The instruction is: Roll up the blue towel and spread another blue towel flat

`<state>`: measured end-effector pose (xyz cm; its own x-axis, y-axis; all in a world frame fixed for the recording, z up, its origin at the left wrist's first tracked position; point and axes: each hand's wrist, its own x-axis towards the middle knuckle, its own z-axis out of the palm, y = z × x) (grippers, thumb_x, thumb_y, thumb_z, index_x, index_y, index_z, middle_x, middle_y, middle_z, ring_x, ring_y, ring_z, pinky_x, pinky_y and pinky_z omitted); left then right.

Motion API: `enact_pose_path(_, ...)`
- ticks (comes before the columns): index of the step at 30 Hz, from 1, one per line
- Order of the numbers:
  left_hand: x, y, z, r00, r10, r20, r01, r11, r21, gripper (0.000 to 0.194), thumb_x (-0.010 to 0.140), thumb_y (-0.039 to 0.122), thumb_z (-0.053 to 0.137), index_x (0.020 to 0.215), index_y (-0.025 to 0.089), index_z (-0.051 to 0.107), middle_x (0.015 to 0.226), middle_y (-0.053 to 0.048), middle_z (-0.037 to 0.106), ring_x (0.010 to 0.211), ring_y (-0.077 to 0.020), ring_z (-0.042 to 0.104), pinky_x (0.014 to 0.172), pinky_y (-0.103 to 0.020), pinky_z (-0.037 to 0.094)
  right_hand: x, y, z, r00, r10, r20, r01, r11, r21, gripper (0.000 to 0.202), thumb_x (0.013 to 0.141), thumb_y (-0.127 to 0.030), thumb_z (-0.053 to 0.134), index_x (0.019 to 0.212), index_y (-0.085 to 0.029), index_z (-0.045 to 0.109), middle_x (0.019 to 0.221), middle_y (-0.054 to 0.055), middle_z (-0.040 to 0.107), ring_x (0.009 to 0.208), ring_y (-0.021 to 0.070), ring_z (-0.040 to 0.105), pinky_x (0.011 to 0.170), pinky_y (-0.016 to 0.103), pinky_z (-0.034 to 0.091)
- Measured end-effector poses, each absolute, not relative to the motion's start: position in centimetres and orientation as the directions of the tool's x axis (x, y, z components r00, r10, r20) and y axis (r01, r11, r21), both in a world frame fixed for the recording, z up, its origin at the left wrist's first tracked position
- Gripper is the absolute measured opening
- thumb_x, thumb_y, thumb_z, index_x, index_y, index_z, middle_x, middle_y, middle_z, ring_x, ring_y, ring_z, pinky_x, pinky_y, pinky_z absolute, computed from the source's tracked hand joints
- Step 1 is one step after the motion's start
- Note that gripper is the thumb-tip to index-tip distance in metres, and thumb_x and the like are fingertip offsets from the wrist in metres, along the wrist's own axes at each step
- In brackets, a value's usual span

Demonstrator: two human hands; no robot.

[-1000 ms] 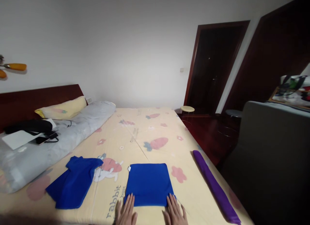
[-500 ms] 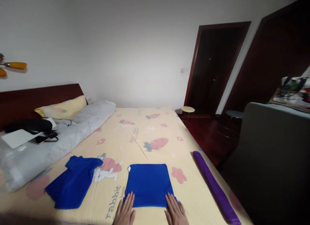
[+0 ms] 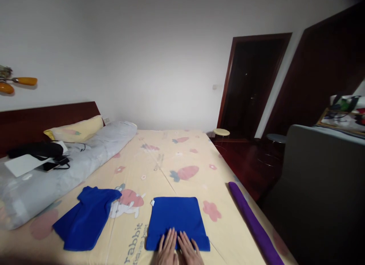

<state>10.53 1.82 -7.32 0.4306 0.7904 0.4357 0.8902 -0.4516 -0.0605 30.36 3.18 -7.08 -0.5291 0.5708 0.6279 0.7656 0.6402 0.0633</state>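
Observation:
A blue cloth [image 3: 178,213] lies flat on the patterned bed sheet, roughly square, with a small white tag at its upper left corner and a folded strip along its near edge. My left hand [image 3: 167,248] rests palm down on the near edge, left of the middle, fingers stretched. Close beside it, my right hand [image 3: 189,248] lies flat on the same edge, fingers extended. Neither hand grips anything. To the left, a second blue cloth [image 3: 87,217] lies crumpled. On the right, a long purple roll [image 3: 253,225] lies along the bed's edge.
A grey bundle [image 3: 94,158] runs along the headboard side, with a white flat item [image 3: 24,165], a phone [image 3: 49,166] and a yellow pillow [image 3: 76,130]. Stools [image 3: 221,132] stand beyond the bed. A dark grey panel [image 3: 319,192] rises at right.
Both hands have moved inward from the cloth's sides and now lie close together at its near edge. The whole view has shifted slightly.

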Motion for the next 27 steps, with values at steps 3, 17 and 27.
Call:
enact_pose_path(3, 10.7, 2.1, -7.5, 0.463, 0.781, 0.42, 0.87, -0.49, -0.047, 0.072, 0.087, 0.027, 0.04, 0.15, 0.024, 0.005, 0.148, 0.0, 0.044, 0.131, -0.0167, 0.049, 0.101, -0.033, 0.039, 31.0, 3.6, -8.2, -0.534, 0.573, 0.622, 0.765, 0.64, 0.067, 0.064, 0.089, -0.024, 0.039, 0.15, -0.026, 0.017, 0.132, 0.001, 0.06, 0.112, 0.0153, 0.063, 0.085, 0.025, 0.049)
enact_pose_path(17, 1.3, 1.4, -5.1, 0.377, 0.862, 0.338, 0.926, -0.362, -0.111, 0.087, 0.071, 0.002, 0.043, 0.148, 0.038, 0.021, 0.148, 0.006, 0.046, 0.13, -0.0179, 0.049, 0.104, -0.035, 0.039, 40.1, 4.3, -9.2, -0.426, 0.73, 0.534, 0.862, 0.507, -0.006, 0.061, 0.082, -0.026, 0.051, 0.142, -0.031, 0.04, 0.135, 0.002, 0.059, 0.117, 0.0215, 0.06, 0.086, 0.033, 0.042)
enact_pose_path(27, -0.5, 0.2, -2.1, 0.365, 0.92, 0.146, 0.906, -0.387, 0.171, 0.057, 0.069, 0.001, 0.044, 0.112, 0.035, 0.062, 0.111, 0.005, 0.071, 0.107, -0.0158, 0.062, 0.099, -0.031, 0.042, 41.1, 2.4, -5.0, -0.361, 0.814, 0.456, 0.852, 0.487, -0.195, 0.026, 0.079, -0.027, 0.055, 0.102, -0.034, 0.067, 0.103, 0.001, 0.072, 0.091, 0.0196, 0.063, 0.083, 0.033, 0.038)
